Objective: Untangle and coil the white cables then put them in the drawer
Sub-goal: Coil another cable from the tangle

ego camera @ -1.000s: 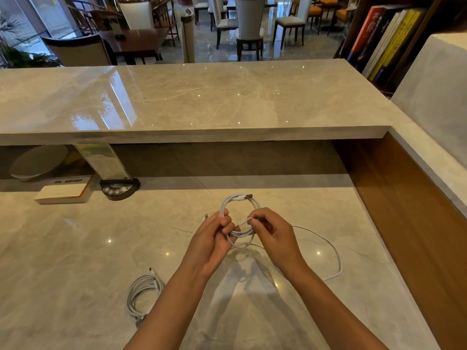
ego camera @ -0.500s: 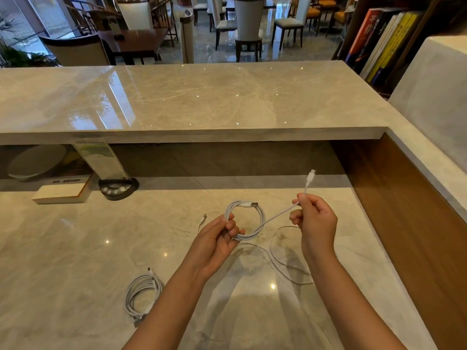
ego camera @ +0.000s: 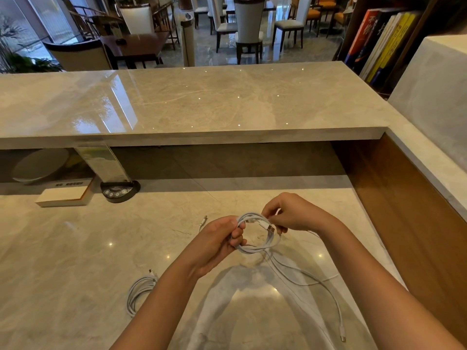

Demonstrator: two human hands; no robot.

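Right hand (ego camera: 294, 215) now back at coil (ego camera: 257, 236) – pinching it; left hand (ego camera: 217, 242) still gripping coil; loose tail (ego camera: 326, 289) trailing on counter (ego camera: 75, 261).

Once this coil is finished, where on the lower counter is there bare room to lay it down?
Bare marble lies left of the left hand, between the white box and the finished coil. It is crowded under the right hand, where the loose cable tail sprawls toward the wood panel.
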